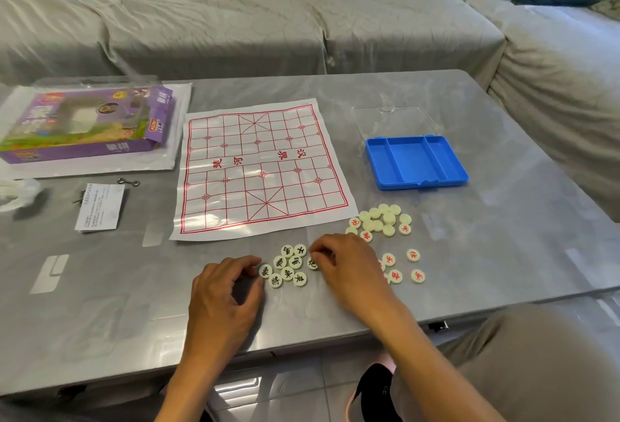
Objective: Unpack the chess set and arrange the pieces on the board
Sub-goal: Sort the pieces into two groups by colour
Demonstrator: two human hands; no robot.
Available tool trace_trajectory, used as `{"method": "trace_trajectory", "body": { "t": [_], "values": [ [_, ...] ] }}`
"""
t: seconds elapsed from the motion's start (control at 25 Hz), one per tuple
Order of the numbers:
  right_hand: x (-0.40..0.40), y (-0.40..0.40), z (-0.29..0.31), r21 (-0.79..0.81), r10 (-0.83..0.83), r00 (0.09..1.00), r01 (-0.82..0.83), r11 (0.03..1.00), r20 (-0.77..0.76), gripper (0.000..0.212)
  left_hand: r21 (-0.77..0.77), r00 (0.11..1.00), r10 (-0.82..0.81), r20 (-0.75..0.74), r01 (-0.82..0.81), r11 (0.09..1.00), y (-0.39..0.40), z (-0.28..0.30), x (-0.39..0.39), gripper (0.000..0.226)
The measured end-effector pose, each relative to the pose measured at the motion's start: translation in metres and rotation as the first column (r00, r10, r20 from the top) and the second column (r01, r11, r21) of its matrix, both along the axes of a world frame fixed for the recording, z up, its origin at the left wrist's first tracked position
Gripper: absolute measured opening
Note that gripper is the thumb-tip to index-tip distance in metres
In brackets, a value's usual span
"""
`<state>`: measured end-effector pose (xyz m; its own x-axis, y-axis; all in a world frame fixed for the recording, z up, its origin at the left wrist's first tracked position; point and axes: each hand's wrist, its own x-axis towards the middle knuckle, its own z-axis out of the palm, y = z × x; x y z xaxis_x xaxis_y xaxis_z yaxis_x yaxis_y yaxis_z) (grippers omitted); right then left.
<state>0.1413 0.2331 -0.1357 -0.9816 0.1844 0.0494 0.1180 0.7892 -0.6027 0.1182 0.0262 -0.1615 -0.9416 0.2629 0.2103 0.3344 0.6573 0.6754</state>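
The paper chess board, white with a red grid, lies flat mid-table with no pieces on it. A cluster of black-lettered pieces sits just in front of it, face up. My left hand rests at the cluster's left edge, its loosely curled fingertips against the outermost piece. My right hand comes from the right, fingers curled over and pinching a black piece that is partly hidden. Red-lettered pieces lie scattered to the right, and a heap of mostly face-down pieces lies behind them.
The open blue piece tray with its clear lid stands at the right rear. A purple game box on a plastic sleeve sits far left, with a leaflet and small metal bits near it. A sofa lies behind the table.
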Motion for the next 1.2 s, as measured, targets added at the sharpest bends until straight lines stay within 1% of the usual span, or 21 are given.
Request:
{"method": "trace_trajectory", "body": {
  "t": [0.16, 0.2, 0.24, 0.28, 0.32, 0.36, 0.4, 0.48, 0.56, 0.68, 0.8, 0.92, 1.04, 1.08, 1.2],
  "values": [
    [-0.001, -0.011, -0.003, 0.113, 0.081, 0.996, -0.078, 0.991, -0.027, 0.018, -0.006, 1.000, -0.006, -0.007, 0.006, 1.000, 0.001, -0.001, 0.000, 0.030],
    [0.000, -0.008, 0.002, 0.123, 0.056, 0.998, -0.051, 0.991, -0.038, 0.019, -0.005, 1.000, -0.007, -0.006, 0.007, 1.000, 0.000, -0.001, -0.001, 0.029],
    [-0.002, 0.001, 0.006, 0.134, -0.032, 0.998, 0.039, 0.990, -0.049, 0.019, -0.002, 1.000, -0.007, -0.002, 0.007, 1.000, 0.000, -0.001, -0.001, 0.029],
    [-0.004, 0.016, 0.010, 0.157, -0.163, 0.985, 0.170, 0.973, -0.056, 0.019, 0.001, 1.000, -0.006, 0.000, 0.006, 1.000, 0.000, -0.001, -0.001, 0.029],
    [-0.005, 0.036, 0.013, 0.201, -0.288, 0.957, 0.291, 0.935, -0.047, 0.020, 0.002, 1.000, -0.006, -0.003, 0.006, 1.000, 0.000, -0.001, -0.001, 0.029],
    [-0.004, 0.055, 0.015, 0.265, -0.375, 0.927, 0.367, 0.892, -0.021, 0.022, 0.001, 1.000, -0.007, -0.007, 0.007, 1.000, 0.000, 0.000, 0.000, 0.030],
    [-0.003, 0.069, 0.015, 0.330, -0.425, 0.905, 0.394, 0.858, 0.025, 0.024, 0.001, 1.000, -0.011, -0.009, 0.011, 1.000, 0.000, 0.000, 0.000, 0.032],
    [-0.002, 0.079, 0.012, 0.373, -0.445, 0.890, 0.381, 0.846, 0.100, 0.025, 0.003, 1.000, -0.015, -0.007, 0.015, 1.000, -0.001, 0.000, 0.000, 0.033],
    [-0.001, 0.077, 0.008, 0.364, -0.422, 0.900, 0.359, 0.859, 0.110, 0.022, 0.007, 1.000, -0.009, -0.006, 0.009, 1.000, 0.000, 0.000, -0.001, 0.029],
    [0.002, 0.079, 0.006, 0.309, -0.385, 0.920, 0.346, 0.886, 0.072, 0.015, 0.012, 1.000, -0.001, -0.008, 0.001, 1.000, 0.001, 0.000, 0.000, 0.028],
    [0.005, 0.080, 0.005, 0.256, -0.383, 0.923, 0.362, 0.896, 0.036, 0.014, 0.008, 1.000, -0.003, -0.006, 0.003, 1.000, 0.000, 0.000, 0.000, 0.028],
    [0.008, 0.086, 0.008, 0.095, -0.411, 0.911, 0.408, 0.908, 0.018, 0.010, 0.008, 1.000, -0.003, -0.008, 0.003, 1.000, 0.000, 0.000, 0.000, 0.028],
    [0.012, 0.095, 0.009, -0.042, -0.417, 0.907, 0.420, 0.907, 0.059, 0.012, 0.008, 1.000, -0.004, -0.005, 0.004, 1.000, 0.001, -0.001, 0.000, 0.029],
    [0.013, 0.097, 0.009, -0.047, -0.409, 0.910, 0.413, 0.910, 0.067, 0.012, 0.009, 1.000, -0.004, -0.005, 0.004, 1.000, 0.001, -0.001, 0.000, 0.029],
    [0.015, 0.096, 0.008, 0.030, -0.398, 0.916, 0.397, 0.917, 0.053, 0.013, 0.010, 1.000, -0.001, -0.011, 0.001, 1.000, 0.001, -0.001, 0.000, 0.028]
  ]
}}
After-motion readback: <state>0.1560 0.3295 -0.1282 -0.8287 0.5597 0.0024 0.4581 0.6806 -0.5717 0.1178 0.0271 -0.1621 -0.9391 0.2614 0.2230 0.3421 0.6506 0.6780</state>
